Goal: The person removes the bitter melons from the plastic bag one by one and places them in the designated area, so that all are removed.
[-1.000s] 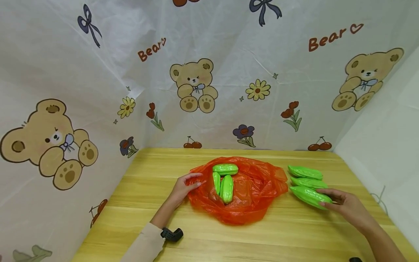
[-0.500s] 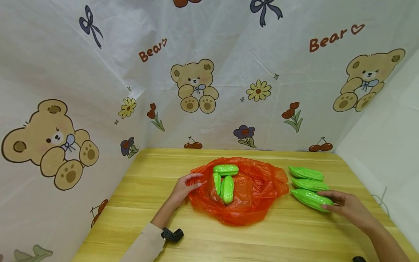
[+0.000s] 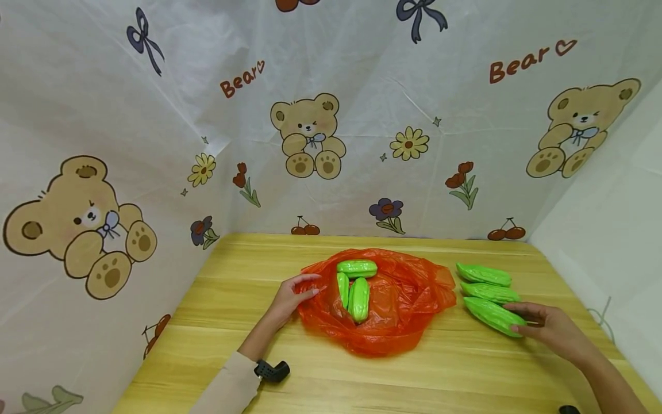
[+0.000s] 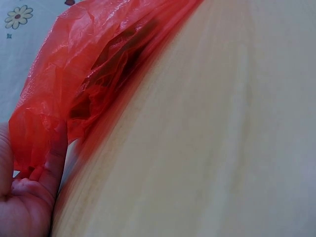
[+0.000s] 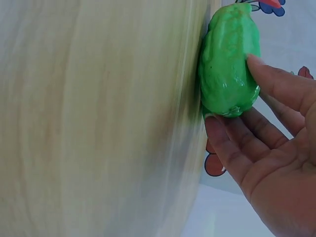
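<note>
A red plastic bag lies spread with its mouth open on the wooden table. Inside it are three green bitter melons. My left hand holds the bag's left edge, the thin film between thumb and fingers in the left wrist view. To the right of the bag, three more bitter melons lie in a row. My right hand grips the right end of the nearest bitter melon, with the thumb on one side and fingers on the other. Its pointed end faces the bag.
The wooden table meets a printed cloth backdrop at the back and left. A white wall stands on the right, with a thin pale cord near the table's right edge. A black wrist device sits on my left wrist.
The nearest bitter melon has shifted slightly right and turned a little, its held end coming nearer to me with my right hand. The left hand and bag stay in place.
</note>
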### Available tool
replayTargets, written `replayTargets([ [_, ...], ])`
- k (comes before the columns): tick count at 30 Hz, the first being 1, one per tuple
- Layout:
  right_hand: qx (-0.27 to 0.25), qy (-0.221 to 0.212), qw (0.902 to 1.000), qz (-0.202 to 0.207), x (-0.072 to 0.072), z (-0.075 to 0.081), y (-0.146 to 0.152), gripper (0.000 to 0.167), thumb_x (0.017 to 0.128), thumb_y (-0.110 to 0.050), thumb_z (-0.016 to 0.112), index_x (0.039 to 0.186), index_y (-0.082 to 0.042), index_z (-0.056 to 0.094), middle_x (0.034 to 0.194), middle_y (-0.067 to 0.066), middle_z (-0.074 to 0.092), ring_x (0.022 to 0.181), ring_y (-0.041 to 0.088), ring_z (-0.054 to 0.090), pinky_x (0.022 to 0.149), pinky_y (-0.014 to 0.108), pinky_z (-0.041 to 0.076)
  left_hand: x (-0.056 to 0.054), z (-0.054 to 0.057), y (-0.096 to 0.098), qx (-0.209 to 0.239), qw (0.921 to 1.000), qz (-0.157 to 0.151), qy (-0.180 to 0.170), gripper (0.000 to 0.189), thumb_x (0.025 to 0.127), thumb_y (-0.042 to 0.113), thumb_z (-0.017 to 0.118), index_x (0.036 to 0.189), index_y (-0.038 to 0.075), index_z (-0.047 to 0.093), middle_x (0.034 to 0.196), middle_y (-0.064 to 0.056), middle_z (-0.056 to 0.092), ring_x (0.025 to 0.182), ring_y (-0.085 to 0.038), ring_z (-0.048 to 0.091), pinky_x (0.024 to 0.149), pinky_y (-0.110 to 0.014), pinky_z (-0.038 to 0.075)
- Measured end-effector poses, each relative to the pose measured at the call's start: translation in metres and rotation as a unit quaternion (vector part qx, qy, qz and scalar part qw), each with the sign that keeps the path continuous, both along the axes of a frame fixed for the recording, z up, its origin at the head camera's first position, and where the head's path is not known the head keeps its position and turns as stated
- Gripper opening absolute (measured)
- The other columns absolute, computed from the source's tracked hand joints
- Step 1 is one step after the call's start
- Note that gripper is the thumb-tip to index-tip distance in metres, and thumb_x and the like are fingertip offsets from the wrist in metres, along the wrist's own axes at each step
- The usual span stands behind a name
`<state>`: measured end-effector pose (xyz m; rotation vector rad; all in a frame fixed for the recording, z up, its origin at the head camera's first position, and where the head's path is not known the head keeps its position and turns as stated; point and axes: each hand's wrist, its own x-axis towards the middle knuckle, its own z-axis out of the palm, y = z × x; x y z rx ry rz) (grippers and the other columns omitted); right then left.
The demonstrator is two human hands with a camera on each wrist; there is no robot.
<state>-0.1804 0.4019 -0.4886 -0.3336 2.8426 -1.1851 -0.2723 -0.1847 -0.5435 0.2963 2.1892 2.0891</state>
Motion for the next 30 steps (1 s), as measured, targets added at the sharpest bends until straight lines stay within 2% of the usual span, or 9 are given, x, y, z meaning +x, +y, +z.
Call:
replayTargets([
  [3, 0.023, 0.028, 0.9993, -0.006, 0.002, 0.001, -0.003, 0.046, 0.089, -0.015, 0.079, 0.128, 0.006, 0.065, 0.134, 0.037, 0.054, 0.096, -0.019, 0.05, 0.073, 0.02, 0.056, 0.001, 0.0, 0.001, -0.002, 1.0, 0.002, -0.002, 0.04, 0.091, 0.008, 0.077, 0.129, 0.003, 0.068, 0.137, -0.015, 0.06, 0.112, -0.024, 0.062, 0.084, -0.026, 0.058],
  [6, 0.049, 0.065, 0.9966, -0.013, 0.004, 0.004, -0.006, 0.042, 0.087, -0.015, 0.081, 0.123, 0.003, 0.069, 0.129, 0.032, 0.06, 0.095, -0.018, 0.05, 0.073, 0.021, 0.057, 0.007, 0.01, 0.002, -0.005, 1.0, -0.003, -0.006, 0.039, 0.092, 0.005, 0.075, 0.13, 0.0, 0.067, 0.137, -0.016, 0.059, 0.112, -0.023, 0.062, 0.085, -0.026, 0.058],
  [10, 0.093, 0.121, 0.9877, -0.031, 0.007, 0.014, -0.014, 0.04, 0.083, -0.016, 0.084, 0.118, -0.001, 0.072, 0.117, 0.026, 0.069, 0.093, 0.015, 0.071, 0.069, 0.03, 0.059, 0.016, 0.027, 0.004, -0.006, 0.9999, -0.012, -0.009, 0.039, 0.092, 0.003, 0.073, 0.13, -0.003, 0.065, 0.137, -0.018, 0.059, 0.109, -0.022, 0.063, 0.085, -0.027, 0.058],
  [13, 0.114, 0.15, 0.9808, -0.049, 0.009, 0.027, -0.025, 0.041, 0.084, -0.018, 0.084, 0.119, -0.001, 0.071, 0.111, 0.024, 0.072, 0.088, 0.046, 0.07, 0.065, 0.037, 0.06, 0.018, 0.029, 0.004, -0.003, 0.9999, -0.012, -0.007, 0.039, 0.092, 0.003, 0.073, 0.13, -0.003, 0.065, 0.137, -0.018, 0.059, 0.109, -0.021, 0.063, 0.085, -0.027, 0.058],
  [17, 0.105, 0.168, 0.9781, -0.065, 0.012, 0.041, -0.043, 0.042, 0.088, -0.022, 0.081, 0.122, -0.001, 0.07, 0.11, 0.024, 0.072, 0.085, 0.043, 0.071, 0.062, 0.035, 0.059, 0.017, 0.03, 0.004, -0.005, 0.9999, -0.011, -0.004, 0.039, 0.092, 0.003, 0.073, 0.13, -0.003, 0.065, 0.136, -0.018, 0.06, 0.108, -0.021, 0.063, 0.084, -0.027, 0.058],
  [18, 0.099, 0.172, 0.9778, -0.068, 0.013, 0.044, -0.048, 0.042, 0.088, -0.022, 0.081, 0.123, -0.002, 0.07, 0.11, 0.024, 0.072, 0.084, 0.038, 0.073, 0.062, 0.032, 0.059, 0.017, 0.03, 0.004, -0.006, 0.9999, -0.011, -0.004, 0.039, 0.092, 0.003, 0.073, 0.13, -0.003, 0.065, 0.136, -0.018, 0.06, 0.108, -0.022, 0.064, 0.084, -0.027, 0.058],
  [21, 0.07, 0.187, 0.977, -0.075, 0.016, 0.05, -0.064, 0.041, 0.088, -0.02, 0.081, 0.124, -0.002, 0.069, 0.113, 0.023, 0.072, 0.085, 0.011, 0.072, 0.064, 0.017, 0.055, 0.017, 0.03, 0.004, -0.005, 0.9999, -0.01, -0.005, 0.039, 0.092, 0.003, 0.073, 0.13, -0.003, 0.065, 0.136, -0.018, 0.059, 0.109, -0.022, 0.063, 0.085, -0.027, 0.058],
  [24, 0.038, 0.196, 0.9768, -0.078, 0.018, 0.055, -0.08, 0.041, 0.089, -0.018, 0.08, 0.125, -0.003, 0.068, 0.113, 0.021, 0.072, 0.087, -0.011, 0.062, 0.068, 0.007, 0.049, 0.017, 0.029, 0.004, -0.003, 0.9999, -0.008, -0.006, 0.039, 0.092, 0.003, 0.073, 0.129, -0.002, 0.066, 0.136, -0.018, 0.06, 0.109, -0.021, 0.063, 0.084, -0.026, 0.058],
  [30, -0.009, 0.193, 0.9786, -0.07, 0.024, 0.064, -0.114, 0.044, 0.091, -0.018, 0.078, 0.131, -0.004, 0.065, 0.114, 0.014, 0.072, 0.092, -0.01, 0.062, 0.073, 0.007, 0.05, 0.018, 0.028, 0.004, 0.005, 1.0, -0.008, 0.001, 0.037, 0.093, 0.002, 0.072, 0.129, -0.005, 0.065, 0.135, -0.019, 0.06, 0.106, -0.019, 0.064, 0.083, -0.025, 0.058],
])
